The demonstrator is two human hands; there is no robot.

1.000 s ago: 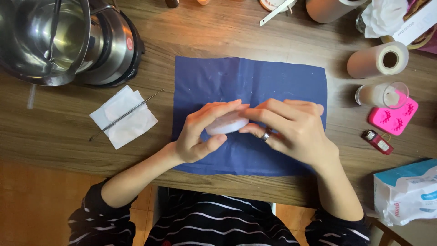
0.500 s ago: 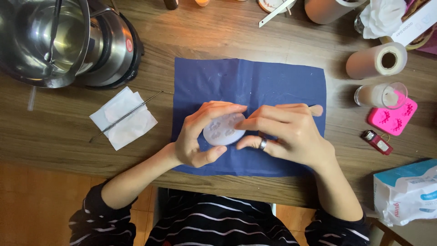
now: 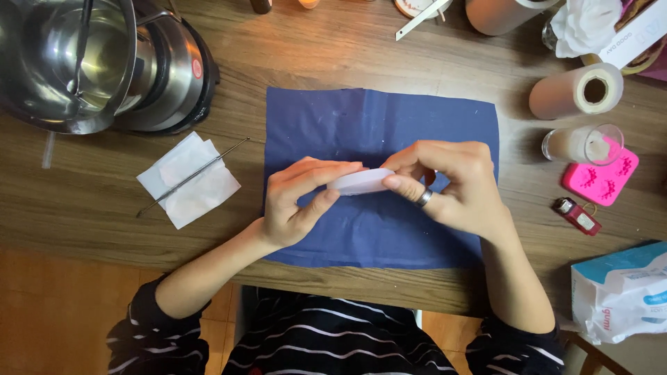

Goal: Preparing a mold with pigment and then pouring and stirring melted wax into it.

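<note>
The left hand (image 3: 299, 205) and right hand (image 3: 451, 184) pinch a pale oval disc (image 3: 361, 182) edge-on between curled fingers above the navy cloth (image 3: 313, 118). The step appears to be flexing or releasing the disc. Any further move calls for even pressure along the rim.

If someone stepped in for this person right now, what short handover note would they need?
Left hand: fingers and thumb grip the left end of a pale, flat oval piece.
Right hand: fingers pinch its right end; a ring is on one finger.
The piece is held edge-on just above the blue cloth on the wooden table.
Nearby: a thin metal pick lies on a white tissue; a pink mould sits to the right.
Done or left: cannot tell; the piece is in both hands.
</note>
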